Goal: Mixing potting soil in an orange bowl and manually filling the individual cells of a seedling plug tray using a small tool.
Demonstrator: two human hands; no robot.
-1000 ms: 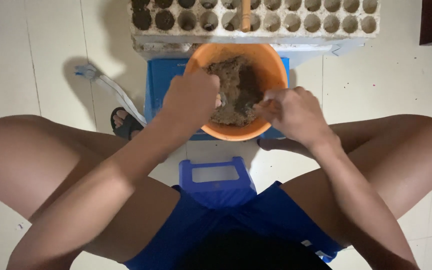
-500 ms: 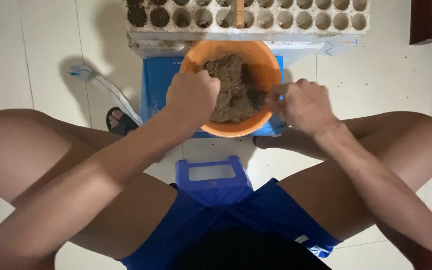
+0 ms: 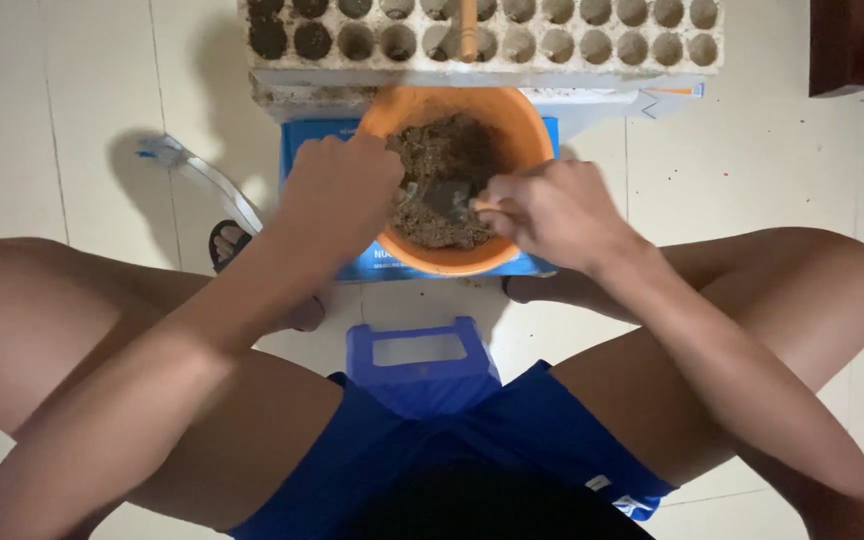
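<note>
An orange bowl of brown, fibrous soil sits on a blue box on the floor between my knees. My left hand is curled over the bowl's left rim, fingers closed on it. My right hand is at the bowl's right side, shut on a small trowel. Its grey blade lies in the soil in the middle of the bowl.
A white foam seedling tray with several round holes, some filled with soil, stands just beyond the bowl, with a wooden stick across it. A blue stool is under me. A sandalled foot and a strap lie left; dark wood sits top right.
My left hand has slid from inside the bowl to its left rim. My right hand has moved in from the right edge, bringing the trowel blade into the soil.
</note>
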